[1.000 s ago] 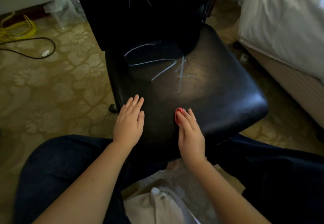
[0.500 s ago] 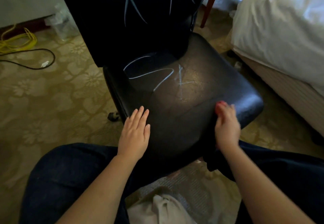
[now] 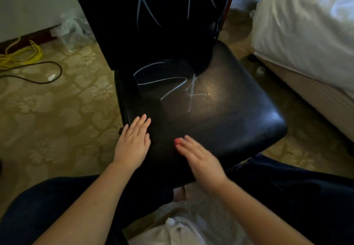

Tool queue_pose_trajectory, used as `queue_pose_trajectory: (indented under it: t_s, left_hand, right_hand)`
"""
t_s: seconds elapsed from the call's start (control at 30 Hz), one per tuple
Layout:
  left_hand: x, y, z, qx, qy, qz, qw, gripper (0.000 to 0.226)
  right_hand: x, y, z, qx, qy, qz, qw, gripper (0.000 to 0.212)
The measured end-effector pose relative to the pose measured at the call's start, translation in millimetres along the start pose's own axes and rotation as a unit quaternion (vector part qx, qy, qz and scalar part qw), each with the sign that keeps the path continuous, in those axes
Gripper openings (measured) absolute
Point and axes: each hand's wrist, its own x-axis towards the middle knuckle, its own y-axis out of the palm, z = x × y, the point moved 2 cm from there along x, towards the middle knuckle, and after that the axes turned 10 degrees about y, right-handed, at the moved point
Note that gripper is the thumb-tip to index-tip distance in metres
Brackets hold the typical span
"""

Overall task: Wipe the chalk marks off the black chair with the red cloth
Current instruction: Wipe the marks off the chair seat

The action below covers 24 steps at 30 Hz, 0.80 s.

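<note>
My right hand's (image 3: 199, 158) straight fingers (image 3: 188, 142) press the red cloth (image 3: 177, 141) near the black chair's (image 3: 239, 122) front edge, left hand (image 3: 132, 145) flat; unpinched, it may slip before the chalk marks (image 3: 172, 85).

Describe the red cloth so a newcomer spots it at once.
Start at the black chair in the middle of the view. Near the front of its seat, the cloth is the small red patch peeking from under the fingertips of the right hand. Nothing else on the seat is red.
</note>
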Motion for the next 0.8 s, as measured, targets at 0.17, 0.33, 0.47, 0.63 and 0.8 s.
queue_pose_trajectory:
  t_s: [0.17, 0.33, 0.47, 0.63, 0.8]
  left_hand:
    - [26, -14, -25, -0.064, -0.131, -0.018, 0.989, 0.054]
    - [20, -3, -33, -0.038, -0.141, -0.058, 0.988, 0.064]
    - [21, 2, -30, -0.023, -0.132, -0.088, 0.987, 0.060]
    - [22, 9, -29, -0.028, -0.133, -0.107, 0.985, 0.066]
    - [20, 14, -23, -0.046, -0.121, -0.144, 0.981, 0.062]
  right_hand:
    - [-17, -69, -95, 0.011, 0.285, -0.108, 0.952, 0.042]
    - [9, -93, -115, 0.020, 0.415, -0.139, 0.899, 0.039]
    - [49, -88, -112, 0.011, 0.413, -0.104, 0.905, 0.039]
    - [108, -66, -98, 0.007, 0.394, -0.077, 0.916, 0.040]
    - [121, -19, -39, 0.018, 0.242, 0.008, 0.970, 0.042]
